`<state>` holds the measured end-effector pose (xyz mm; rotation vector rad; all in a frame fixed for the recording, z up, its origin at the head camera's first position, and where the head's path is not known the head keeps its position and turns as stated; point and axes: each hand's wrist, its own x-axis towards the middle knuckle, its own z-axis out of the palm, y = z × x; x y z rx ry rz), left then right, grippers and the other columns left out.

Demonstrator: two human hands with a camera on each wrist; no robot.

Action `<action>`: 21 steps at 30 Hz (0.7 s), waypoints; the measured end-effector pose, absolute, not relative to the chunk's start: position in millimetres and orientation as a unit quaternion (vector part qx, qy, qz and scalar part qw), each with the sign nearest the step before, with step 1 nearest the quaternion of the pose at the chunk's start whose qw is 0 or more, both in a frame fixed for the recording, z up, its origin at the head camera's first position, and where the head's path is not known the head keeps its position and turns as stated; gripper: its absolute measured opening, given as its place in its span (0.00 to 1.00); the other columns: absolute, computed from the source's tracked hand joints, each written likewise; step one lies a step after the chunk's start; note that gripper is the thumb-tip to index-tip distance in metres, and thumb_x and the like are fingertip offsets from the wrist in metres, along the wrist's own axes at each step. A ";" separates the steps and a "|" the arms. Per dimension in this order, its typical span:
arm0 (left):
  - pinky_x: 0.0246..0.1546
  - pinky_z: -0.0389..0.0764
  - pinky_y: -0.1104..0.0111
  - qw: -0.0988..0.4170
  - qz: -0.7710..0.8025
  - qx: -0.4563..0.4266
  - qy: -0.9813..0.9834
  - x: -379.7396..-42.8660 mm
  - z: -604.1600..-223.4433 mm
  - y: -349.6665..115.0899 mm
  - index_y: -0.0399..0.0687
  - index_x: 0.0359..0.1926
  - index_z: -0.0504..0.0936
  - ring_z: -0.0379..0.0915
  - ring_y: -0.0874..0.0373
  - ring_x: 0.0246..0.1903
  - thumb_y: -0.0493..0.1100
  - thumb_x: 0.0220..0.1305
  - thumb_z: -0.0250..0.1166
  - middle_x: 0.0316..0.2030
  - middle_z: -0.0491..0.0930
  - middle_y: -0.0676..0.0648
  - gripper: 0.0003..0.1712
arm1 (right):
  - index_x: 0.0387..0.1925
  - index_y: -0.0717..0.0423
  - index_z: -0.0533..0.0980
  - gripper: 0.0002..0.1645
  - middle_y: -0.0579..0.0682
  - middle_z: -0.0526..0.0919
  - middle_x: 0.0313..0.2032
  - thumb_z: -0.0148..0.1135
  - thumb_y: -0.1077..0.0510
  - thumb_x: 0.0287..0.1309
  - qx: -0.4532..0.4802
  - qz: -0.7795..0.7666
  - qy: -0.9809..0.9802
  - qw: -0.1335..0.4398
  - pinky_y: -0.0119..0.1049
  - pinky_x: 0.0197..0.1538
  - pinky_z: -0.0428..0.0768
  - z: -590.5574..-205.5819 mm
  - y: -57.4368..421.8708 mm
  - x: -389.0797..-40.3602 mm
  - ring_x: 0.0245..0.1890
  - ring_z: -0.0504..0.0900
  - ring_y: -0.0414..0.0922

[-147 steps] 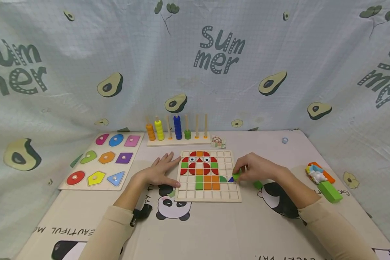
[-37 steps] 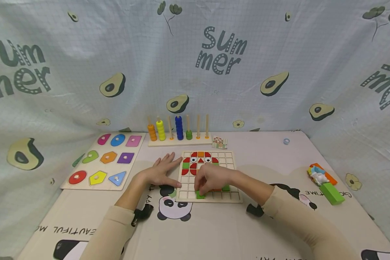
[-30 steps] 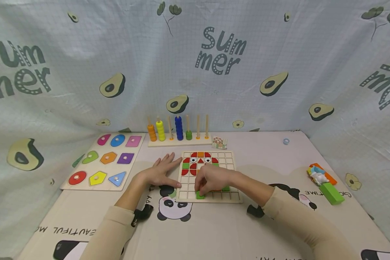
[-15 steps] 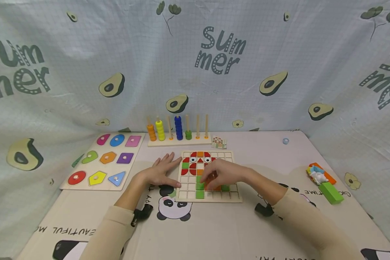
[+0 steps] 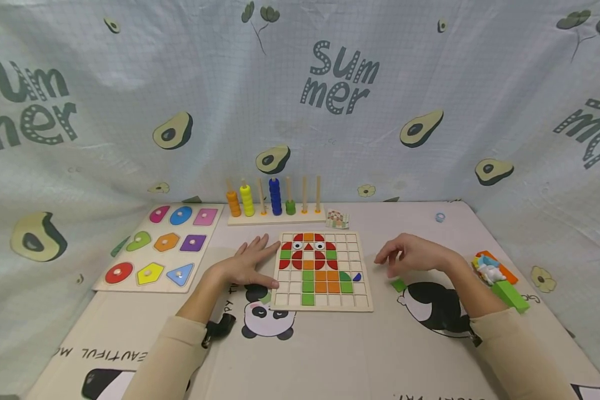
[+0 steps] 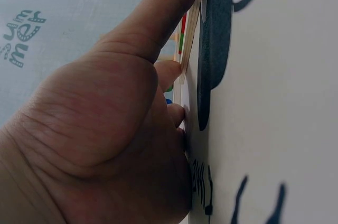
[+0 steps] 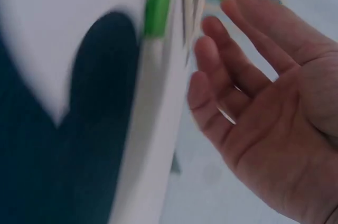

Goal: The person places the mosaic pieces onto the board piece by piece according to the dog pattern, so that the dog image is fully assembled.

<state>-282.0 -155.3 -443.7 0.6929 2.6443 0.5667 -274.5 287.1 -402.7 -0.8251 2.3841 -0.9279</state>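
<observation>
A square wooden grid board lies mid-table, with red, orange and green tiles forming a bird-like figure. A green square tile sits in its bottom row, and a blue piece lies on its right side. My left hand lies flat with spread fingers, its thumb touching the board's left edge. To the right of the board, my right hand hovers with loosely bent fingers and holds nothing. Close below its fingertips lies a loose green tile, which also shows as a blurred green block in the right wrist view.
A knobbed shape puzzle lies at the left. Behind the board stand a peg stacker with coloured beads and a small picture card. A green block, a small figurine and a small blue ring are at the right.
My right hand has let go of a green square tile in the bottom row and moved right, off the board. Another green tile was added under the green quarter piece earlier. My left hand has stayed put.
</observation>
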 end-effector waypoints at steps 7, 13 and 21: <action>0.71 0.29 0.47 0.175 0.197 0.244 0.933 -282.3 -443.1 -154.8 0.64 0.76 0.47 0.23 0.46 0.74 0.75 0.44 0.66 0.76 0.35 0.45 0.62 | 0.39 0.53 0.84 0.15 0.53 0.84 0.35 0.72 0.66 0.47 -0.311 -0.346 0.840 0.280 0.31 0.29 0.78 -419.2 310.9 -268.9 0.26 0.75 0.44; 0.71 0.29 0.47 0.175 0.196 0.244 0.934 -282.4 -443.6 -155.1 0.64 0.76 0.47 0.23 0.46 0.74 0.75 0.44 0.66 0.76 0.35 0.45 0.62 | 0.35 0.49 0.84 0.12 0.49 0.84 0.33 0.72 0.66 0.47 -0.318 -0.320 0.851 0.267 0.32 0.30 0.78 -422.2 307.5 -268.7 0.27 0.76 0.43; 0.71 0.29 0.46 0.174 0.196 0.246 0.933 -282.3 -443.7 -154.9 0.64 0.76 0.47 0.23 0.46 0.74 0.74 0.45 0.66 0.76 0.35 0.45 0.62 | 0.34 0.55 0.82 0.11 0.54 0.82 0.31 0.71 0.68 0.47 -0.307 -0.338 0.838 0.300 0.36 0.30 0.81 -419.5 300.5 -264.4 0.26 0.76 0.43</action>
